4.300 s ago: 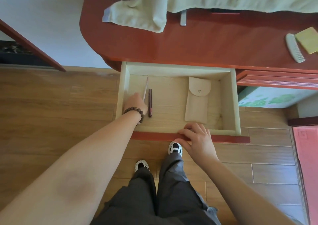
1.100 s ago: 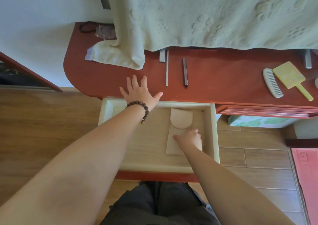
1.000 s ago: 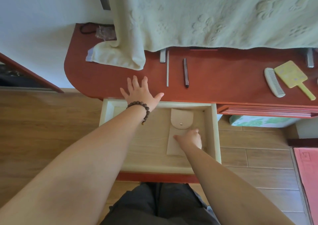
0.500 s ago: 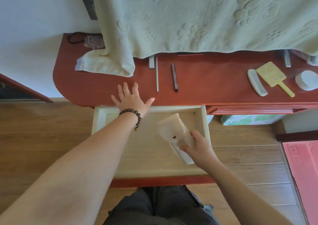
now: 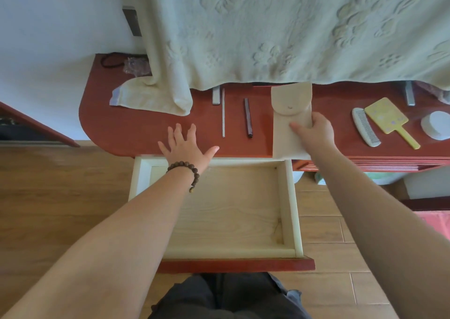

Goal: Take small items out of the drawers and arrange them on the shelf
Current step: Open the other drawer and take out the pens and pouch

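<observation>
The step in hand looked to be the placing of the last item from this drawer (image 5: 289,196) — its visible wooden floor showed nothing more lying in it. The right hand (image 5: 313,133) held a beige pouch (image 5: 285,118) with a snap flap, thumb pressed on its face and fingers curled round its right edge, over the red shelf (image 5: 136,128); whether the pouch already lay flat on the surface or hung just above it could not be told, and its near end reached the shelf's front edge. It sat just right of a dark pen (image 5: 248,118) and a thin pale stick (image 5: 223,116), both laid parallel on the shelf, with a white comb (image 5: 365,126), a yellow hand mirror (image 5: 389,121) and a round white jar (image 5: 438,128) well apart to the right. The left hand (image 5: 186,148) rested flat on the shelf's front edge, fingers spread and straight, holding nothing. The next move, by my judgement, called for settling the pouch square beside the pen, letting go — then shutting the drawer.
</observation>
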